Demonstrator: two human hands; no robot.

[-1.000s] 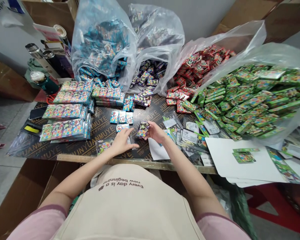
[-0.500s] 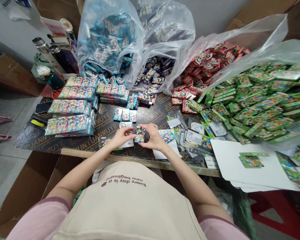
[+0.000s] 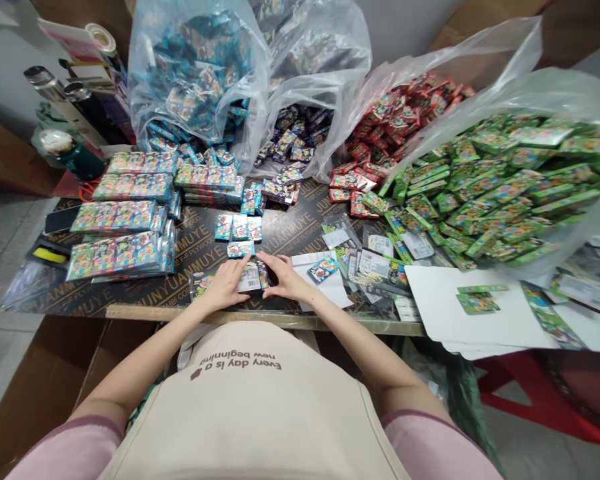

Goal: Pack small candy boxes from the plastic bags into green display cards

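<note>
- The purple packet is on the worktop, near its front edge, at the right end of the flat bag; whether it is partly inside, I cannot tell.
- The right hand holds this packet: its thumb and forefinger are set apart just by the packet's length, one near each end.
- The left hand lies over the bag, thumb and forefinger spread; if they pinch the bag's edge, I cannot tell.
- The packet looks light and rather stiff, like a small box, so I think a gentle hold at its two short ends is enough; hard squeezing could dent it.
- The bag seems thin, soft and slippery, and may crease or slide; it is better to press it flat near the edge.
- The blue packet, lying on the white sheet, probably handles the same way.
</note>
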